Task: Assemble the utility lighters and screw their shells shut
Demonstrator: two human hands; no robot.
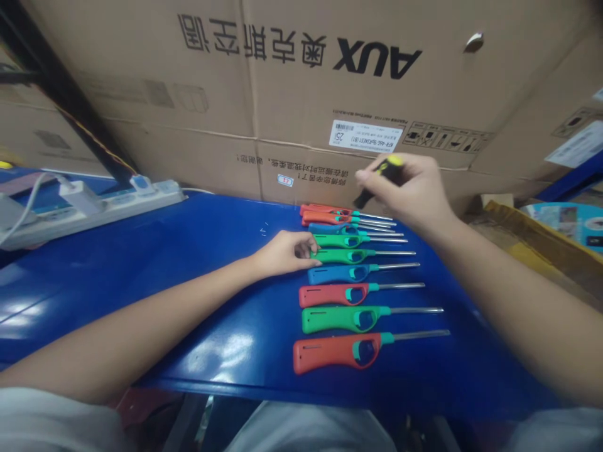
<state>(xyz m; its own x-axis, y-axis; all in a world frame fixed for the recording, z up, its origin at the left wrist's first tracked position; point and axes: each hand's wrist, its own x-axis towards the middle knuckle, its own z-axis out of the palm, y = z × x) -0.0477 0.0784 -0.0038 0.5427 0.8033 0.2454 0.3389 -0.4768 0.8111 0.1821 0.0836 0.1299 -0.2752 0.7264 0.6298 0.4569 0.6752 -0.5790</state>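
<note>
Right hand, fingers closed on yellow-black screwdriver, held above row of utility lighters on blue tabletop. Left hand, fingers curled at green lighter; grip unclear.

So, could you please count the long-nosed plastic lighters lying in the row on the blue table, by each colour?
Red plastic long-nosed lighters: 4
Green plastic long-nosed lighters: 3
Blue plastic long-nosed lighters: 2
Total: 9
</note>
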